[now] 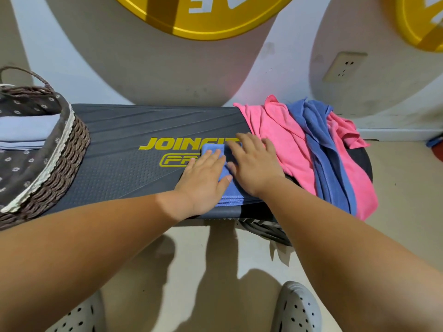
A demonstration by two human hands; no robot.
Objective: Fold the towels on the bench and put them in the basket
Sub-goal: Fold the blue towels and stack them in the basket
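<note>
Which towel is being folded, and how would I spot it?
Find the dark bench with yellow lettering. Near its middle, the left hand and right hand press flat on a folded blue towel. Unlike the loose pink and blue heap at the right end, it is a compact rectangle.

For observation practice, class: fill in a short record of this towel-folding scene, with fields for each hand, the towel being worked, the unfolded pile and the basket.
left hand: flat, pressing the folded blue towel
right hand: flat, pressing the same towel
towel position: on the bench, near its front edge
unfolded pile: pink and blue, heaped at the bench's right end
basket: wicker, at the bench's left end, holds a folded pale towel
</note>
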